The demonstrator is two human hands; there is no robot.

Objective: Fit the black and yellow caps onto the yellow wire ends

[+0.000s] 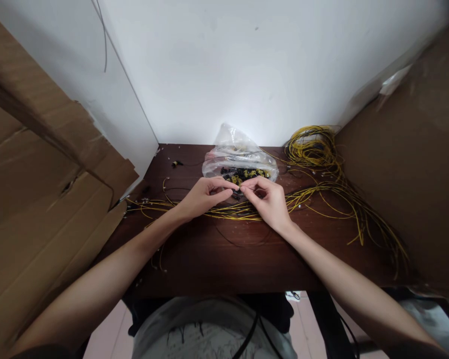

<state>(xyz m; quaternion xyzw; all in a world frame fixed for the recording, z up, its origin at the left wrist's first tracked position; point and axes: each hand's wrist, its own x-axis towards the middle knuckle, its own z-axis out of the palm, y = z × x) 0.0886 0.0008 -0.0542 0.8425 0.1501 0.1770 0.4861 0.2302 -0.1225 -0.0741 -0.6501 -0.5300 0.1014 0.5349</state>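
At the middle of the frame, the fingers of my left hand [204,197] and of my right hand [270,200] were pinched, tip to tip, on a small wire end [240,188]; it was too small to tell exactly what shape it had. This one piece seemed to me unfinished, since both hands were occupied with it.

Just behind it, a clear plastic bag [230,137] held many small black and yellow parts [249,174], so I judged that much of this supply was left. One small dark piece [176,164] lay apart, to the left of the bag.

Long yellow and black wires [232,217] crossed the dark brown surface [217,264] under my hands, and a loose wire coil [310,158] rested at the upper right of them. Which of these wires were already done, I could not tell, because their ends were too tiny to read. Little white bits [300,206] were scattered around the wires.
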